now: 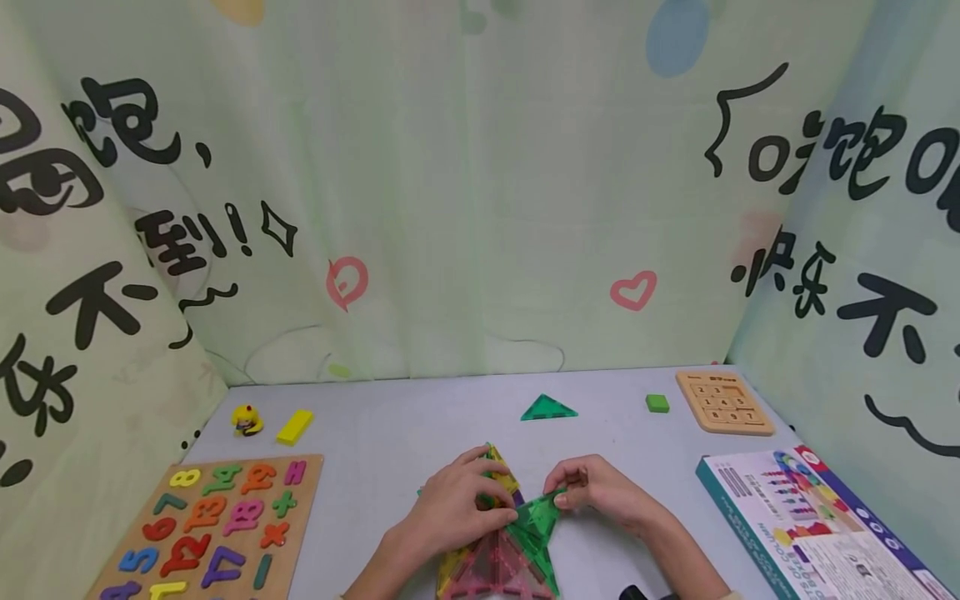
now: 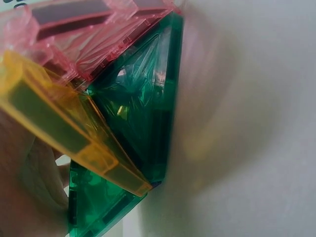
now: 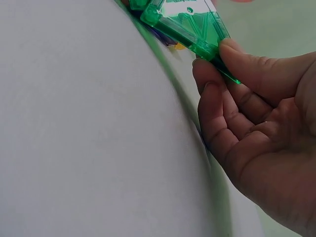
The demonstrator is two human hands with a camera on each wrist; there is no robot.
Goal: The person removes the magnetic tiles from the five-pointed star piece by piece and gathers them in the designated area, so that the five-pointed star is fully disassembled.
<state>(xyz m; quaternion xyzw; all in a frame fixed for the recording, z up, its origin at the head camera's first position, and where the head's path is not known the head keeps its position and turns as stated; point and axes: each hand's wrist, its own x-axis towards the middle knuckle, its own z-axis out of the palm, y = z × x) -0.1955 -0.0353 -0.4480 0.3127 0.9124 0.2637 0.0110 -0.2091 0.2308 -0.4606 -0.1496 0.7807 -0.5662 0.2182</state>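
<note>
A cluster of translucent magnetic triangle tiles stands at the table's front centre: a pink tile [image 1: 495,571], a yellow tile [image 1: 501,468] and green ones. My left hand [image 1: 480,500] lies over the cluster's left side with its fingers curled on the yellow and green tiles. My right hand [image 1: 564,493] pinches the corner of a green tile [image 1: 536,518] between thumb and fingers and holds it against the cluster. In the left wrist view the pink tile [image 2: 84,34], yellow tile [image 2: 59,118] and green tile [image 2: 143,108] meet at their edges. The right wrist view shows the green tile [image 3: 190,24] pinched under my thumb [image 3: 256,69].
A wooden number puzzle board [image 1: 210,525] lies front left, with a yellow block [image 1: 295,426] and a small yellow toy [image 1: 246,419] behind it. A loose green triangle [image 1: 548,408], a green cube [image 1: 657,403], a wooden sliding puzzle [image 1: 724,402] and a printed box [image 1: 810,517] lie to the right. Printed fabric walls enclose the table.
</note>
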